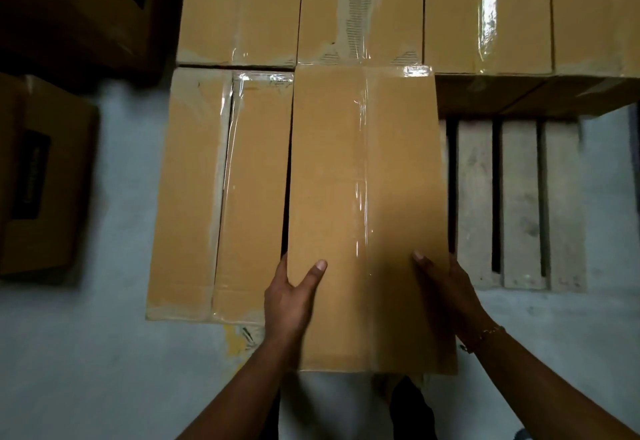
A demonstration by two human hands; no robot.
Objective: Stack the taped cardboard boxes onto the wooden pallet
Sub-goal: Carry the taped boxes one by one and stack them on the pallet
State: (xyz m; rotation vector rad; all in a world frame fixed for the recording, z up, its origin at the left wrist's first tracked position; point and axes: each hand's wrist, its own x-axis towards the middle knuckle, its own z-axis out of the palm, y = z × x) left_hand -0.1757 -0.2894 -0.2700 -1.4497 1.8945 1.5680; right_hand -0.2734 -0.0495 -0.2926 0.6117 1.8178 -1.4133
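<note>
Between both hands, a long taped cardboard box (367,204) is gripped at its near end: the left hand (289,295) clamps its left edge with the thumb on top, and the right hand (445,292) clamps the right edge likewise. Its far end meets the row of boxes (485,16) at the back of the wooden pallet (519,204). Just left of it lies another taped box (221,193), a narrow dark gap between them. Bare pallet slats show to the right. Two darker boxes (38,176) sit on the grey floor (104,370), well apart at left.
</note>
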